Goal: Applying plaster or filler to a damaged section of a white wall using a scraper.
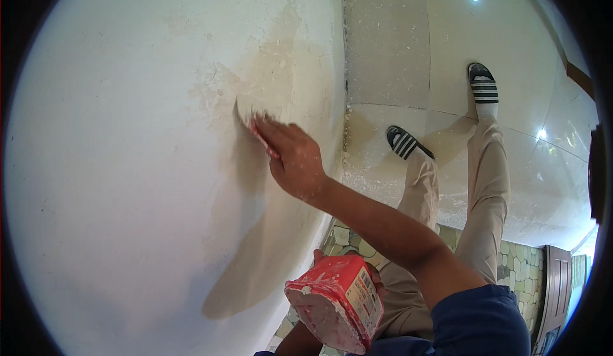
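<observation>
My right hand is closed around the red handle of a putty knife. Its thin blade lies against the white wall, by a patch of beige, uneven surface. Lower down, my left hand grips a red square tub from behind, with only some fingers showing at its sides. The tub is tilted, and its open mouth shows whitish putty smeared over the rim.
On the right is a shiny tiled floor with white specks; crumbs line the wall's foot. My feet in striped black slides stand there. Stone-patterned tiling and a brown wooden door appear at the lower right.
</observation>
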A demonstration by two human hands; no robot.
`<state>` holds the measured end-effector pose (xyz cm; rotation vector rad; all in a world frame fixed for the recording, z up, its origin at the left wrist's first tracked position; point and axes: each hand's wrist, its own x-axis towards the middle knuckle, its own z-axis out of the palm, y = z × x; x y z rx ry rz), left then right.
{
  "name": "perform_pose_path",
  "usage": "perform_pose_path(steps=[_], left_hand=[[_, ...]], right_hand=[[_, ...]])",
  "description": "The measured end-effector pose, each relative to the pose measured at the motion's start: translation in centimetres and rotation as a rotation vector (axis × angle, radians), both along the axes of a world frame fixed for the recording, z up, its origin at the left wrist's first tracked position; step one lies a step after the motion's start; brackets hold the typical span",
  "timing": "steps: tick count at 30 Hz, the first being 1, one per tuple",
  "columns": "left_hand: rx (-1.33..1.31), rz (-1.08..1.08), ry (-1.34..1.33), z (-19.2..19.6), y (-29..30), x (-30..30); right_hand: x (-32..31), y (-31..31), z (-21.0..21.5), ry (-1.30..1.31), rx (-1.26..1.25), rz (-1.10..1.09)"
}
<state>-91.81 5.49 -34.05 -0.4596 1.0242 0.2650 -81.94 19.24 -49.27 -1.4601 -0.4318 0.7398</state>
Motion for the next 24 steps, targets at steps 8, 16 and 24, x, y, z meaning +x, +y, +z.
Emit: perform_pose_path(steps=[8,16,24], left_hand=[[-0.032,-0.047,0.053,1.4,0.7,-0.7],[0.060,0.071,-0.017,0.5,-0.4,0.2],[-0.025,0.088,0.006,-0.2,-0.9,-0.5]], right_hand=[[2.0,-3.6,-5.2,1.016,0.553,-0.066],[8.5,4.2,-7.7,0.391,-0.072,0.031],[2.9,-1.6,0.5,0.227,0.154,0.272]])
